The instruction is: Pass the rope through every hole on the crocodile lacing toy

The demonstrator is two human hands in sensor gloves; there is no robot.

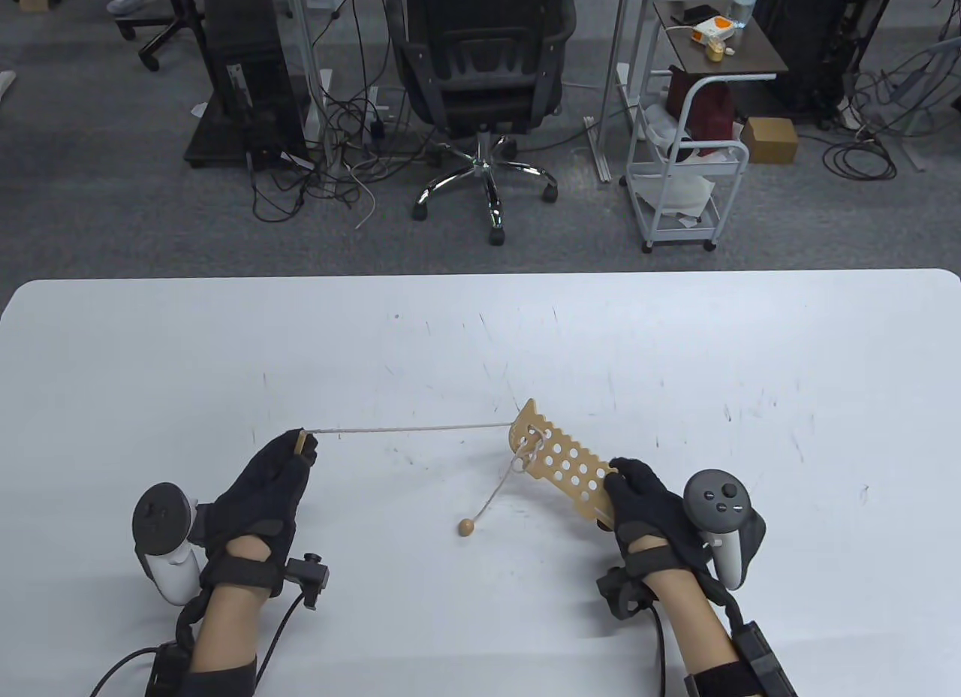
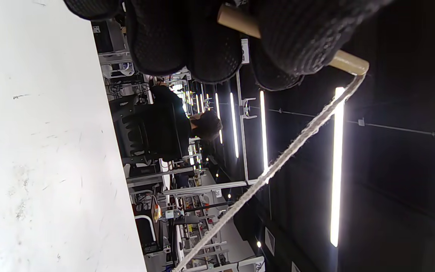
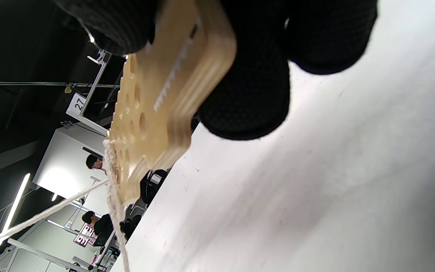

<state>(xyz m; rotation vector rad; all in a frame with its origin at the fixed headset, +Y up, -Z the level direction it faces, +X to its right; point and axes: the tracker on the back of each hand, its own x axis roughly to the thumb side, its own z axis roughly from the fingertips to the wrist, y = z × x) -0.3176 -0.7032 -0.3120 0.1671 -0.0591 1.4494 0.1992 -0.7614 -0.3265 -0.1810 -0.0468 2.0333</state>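
Above table, perforated wooden crocodile [image 1: 561, 464] — rope [image 1: 405, 429] taut

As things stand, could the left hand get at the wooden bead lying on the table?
Probably not freely: the left hand pinches the wooden needle, keeping the rope taut to the crocodile board. The bead lies unobstructed on the table, between the hands.

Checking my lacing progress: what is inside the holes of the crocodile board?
Rope passes through holes at the crocodile board's far end only; the other visible holes are empty. The right hand covers the near end.
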